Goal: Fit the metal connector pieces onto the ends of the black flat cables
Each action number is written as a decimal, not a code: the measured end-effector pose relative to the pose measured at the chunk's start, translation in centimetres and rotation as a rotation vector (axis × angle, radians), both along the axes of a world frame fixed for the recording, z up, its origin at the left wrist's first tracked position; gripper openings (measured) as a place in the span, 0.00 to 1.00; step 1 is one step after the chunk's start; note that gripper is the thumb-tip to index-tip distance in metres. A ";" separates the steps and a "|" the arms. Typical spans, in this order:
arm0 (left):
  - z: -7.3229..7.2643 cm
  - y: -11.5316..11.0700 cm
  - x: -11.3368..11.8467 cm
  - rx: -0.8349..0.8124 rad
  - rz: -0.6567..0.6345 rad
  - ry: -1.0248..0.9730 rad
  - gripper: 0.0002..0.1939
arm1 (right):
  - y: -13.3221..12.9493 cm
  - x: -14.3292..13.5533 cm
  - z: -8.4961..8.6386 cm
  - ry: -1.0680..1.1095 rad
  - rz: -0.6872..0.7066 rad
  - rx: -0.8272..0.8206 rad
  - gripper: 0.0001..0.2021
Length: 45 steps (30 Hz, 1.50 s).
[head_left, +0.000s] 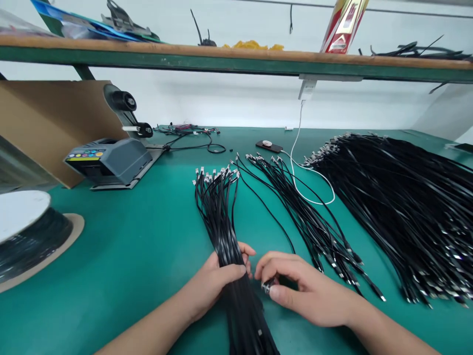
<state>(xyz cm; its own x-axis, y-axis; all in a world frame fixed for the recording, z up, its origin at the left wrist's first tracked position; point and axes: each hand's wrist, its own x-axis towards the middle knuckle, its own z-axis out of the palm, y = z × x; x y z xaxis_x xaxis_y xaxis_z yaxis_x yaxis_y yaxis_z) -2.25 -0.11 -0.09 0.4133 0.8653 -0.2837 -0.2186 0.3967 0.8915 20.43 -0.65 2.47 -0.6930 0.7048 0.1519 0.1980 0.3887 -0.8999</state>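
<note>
A bundle of thin black cables (pixel 225 236) with silvery plugs at its far end runs down the middle of the bench. My left hand (pixel 221 276) is closed round this bundle, its thumb lying across the top. The near end of the bundle drops out of view at the bottom. Just to the right, my right hand (pixel 299 283) pinches a small dark piece with a shiny metal end (pixel 266 286) between thumb and fingers; it looks like a cable plug, but most of it is hidden. Beyond my right hand lies a looser group of black cables (pixel 295 202).
A large heap of black cables (pixel 399 197) covers the right side. At the left stand a grey tape dispenser (pixel 111 160) and a cable spool (pixel 33 241). A phone (pixel 269 146) lies behind on a white charging cord (pixel 314 202). An overhead shelf (pixel 207 58) spans the back.
</note>
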 end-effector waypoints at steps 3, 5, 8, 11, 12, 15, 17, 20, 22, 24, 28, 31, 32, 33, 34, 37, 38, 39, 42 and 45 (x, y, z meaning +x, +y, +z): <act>0.1 -0.1 0.0 0.012 -0.004 0.060 0.20 | -0.6 -1.0 -0.4 -0.006 0.049 -0.036 0.04; 0.0 -0.1 -0.1 0.014 0.004 0.094 0.21 | -0.8 -1.6 -0.8 -0.001 0.036 -0.052 0.03; -0.3 0.0 -0.2 0.029 0.026 0.130 0.20 | -1.0 -2.0 -1.0 -0.004 -0.022 -0.068 0.03; -0.5 0.0 -0.1 0.033 0.028 0.123 0.19 | -0.9 -1.8 -0.9 -0.018 -0.061 -0.067 0.04; -0.5 0.0 -0.1 0.035 0.028 0.110 0.18 | -0.9 -1.7 -0.9 -0.012 -0.068 -0.066 0.04; -0.4 0.1 0.1 0.055 0.034 0.098 0.15 | -0.5 -1.3 -1.1 0.073 -0.103 -0.094 0.06; -0.2 0.1 0.2 0.079 0.027 0.116 0.13 | -0.2 -1.1 -1.4 0.186 -0.152 -0.156 0.08; -0.2 0.2 0.3 0.082 0.002 0.112 0.16 | 0.5 -1.2 -1.8 0.349 -0.260 -0.219 0.09; -0.2 0.2 0.3 0.059 -0.031 0.071 0.18 | 0.9 -1.4 -2.0 0.416 -0.341 -0.183 0.10; -0.3 0.4 0.3 0.053 -0.084 0.021 0.19 | 1.3 -1.6 -2.1 0.454 -0.402 -0.117 0.09; -0.4 0.7 0.2 0.051 -0.139 0.018 0.18 | 1.8 -2.0 -2.3 0.461 -0.436 -0.033 0.07; -0.2 0.8 0.2 0.015 -0.153 0.064 0.16 | 1.9 -2.1 -2.5 0.437 -0.443 -0.040 0.08; -0.1 0.8 0.3 0.008 -0.148 0.069 0.15 | 1.9 -2.1 -2.5 0.425 -0.441 -0.045 0.08; 0.0 0.8 0.4 0.006 -0.140 0.071 0.15 | 1.9 -2.0 -2.5 0.413 -0.440 -0.040 0.09; 0.0 0.8 0.4 0.011 -0.133 0.073 0.15 | 1.9 -1.9 -2.5 0.399 -0.443 -0.018 0.09; 0.1 0.7 0.5 0.028 -0.121 0.067 0.15 | 1.7 -1.2 -2.3 0.307 -0.485 0.189 0.06; 0.1 0.7 0.5 0.026 -0.121 0.059 0.15 | 1.6 -0.8 -2.2 0.259 -0.489 0.289 0.06; 0.1 0.7 0.4 0.019 -0.122 0.048 0.15 | 1.5 -0.4 -2.1 0.201 -0.476 0.386 0.06; 0.0 0.7 0.3 0.003 -0.122 0.035 0.14 | 1.2 0.6 -1.9 -0.008 -0.346 0.601 0.08; -0.1 0.7 0.3 -0.001 -0.130 0.042 0.13 | 0.9 0.9 -1.9 -0.153 -0.235 0.686 0.08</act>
